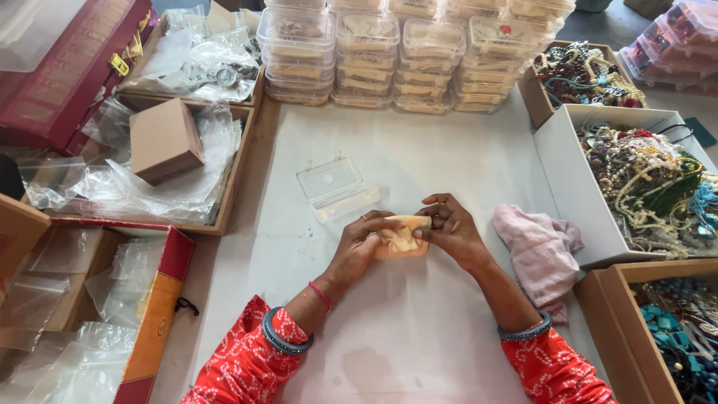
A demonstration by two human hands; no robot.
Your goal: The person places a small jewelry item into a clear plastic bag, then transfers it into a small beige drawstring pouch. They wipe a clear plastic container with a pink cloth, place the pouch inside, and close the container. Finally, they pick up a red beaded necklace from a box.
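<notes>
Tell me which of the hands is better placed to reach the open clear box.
Left, probably. The left hand lies just below the open clear box; the right hand sits farther off. Both grip the tan pad.

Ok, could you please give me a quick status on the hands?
Left hand, right hand both gripping peach pad. Open clear box just beyond. Pink cloth beside right hand.

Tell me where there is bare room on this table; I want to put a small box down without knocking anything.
Bare white tabletop lies between the stacked clear boxes and the hands, right of the open clear case. More lies near the edge between the forearms. Crowded: plastic bags left, pink cloth and bead trays right.
</notes>
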